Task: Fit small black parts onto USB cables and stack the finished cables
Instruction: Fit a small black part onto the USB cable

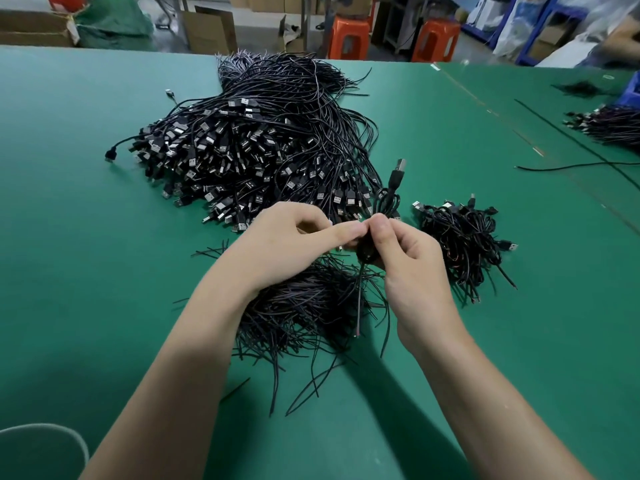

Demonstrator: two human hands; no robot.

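black USB cables point(249, 147) with silvery plugs, plain green table point(86, 237), orange stools point(348, 38), possibly blue bin point(632, 91)

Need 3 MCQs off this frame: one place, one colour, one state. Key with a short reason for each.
1. Where is the small heap of coiled cables?
A. left of the left hand
B. right of the right hand
C. on a stool

2. What colour is the table top?
A. grey
B. green
C. white

3. What state is the held cable in?
A. lying loose on the table
B. plugged into a socket
C. held up in the fingers, plug upward

Key: 1 B, it lies on the outer side of the right hand. 2 B, green shows all round the heaps. 3 C, the fingertips of both hands meet on it and its USB plug points up.
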